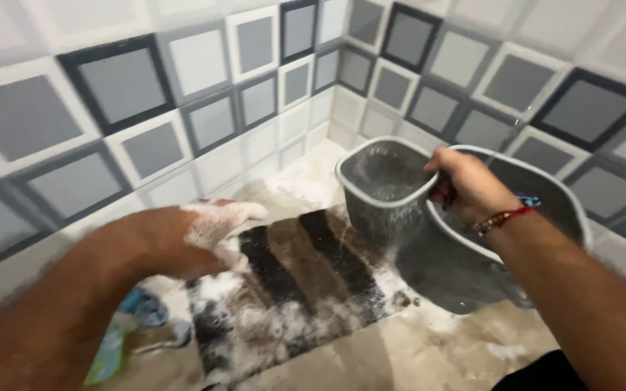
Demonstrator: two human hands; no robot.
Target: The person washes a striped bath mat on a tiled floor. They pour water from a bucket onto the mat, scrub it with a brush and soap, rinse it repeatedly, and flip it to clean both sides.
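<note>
My right hand (469,185) grips the handle of a grey plastic mug (384,190), tilted toward the floor next to a grey bucket (545,199). Water shows inside the mug and runs down from it. My left hand (208,235) is covered in soap foam, its fingers apart, hovering just above a striped black, brown and white cloth (291,286) spread flat on the wet floor. The cloth is patchy with white suds. A red bead bracelet sits on my right wrist.
Tiled walls with grey and black squares meet in a corner (342,87) behind the bucket. A blue and green wet cloth (128,326) lies crumpled at the lower left. The beige floor (414,347) is wet with foam patches.
</note>
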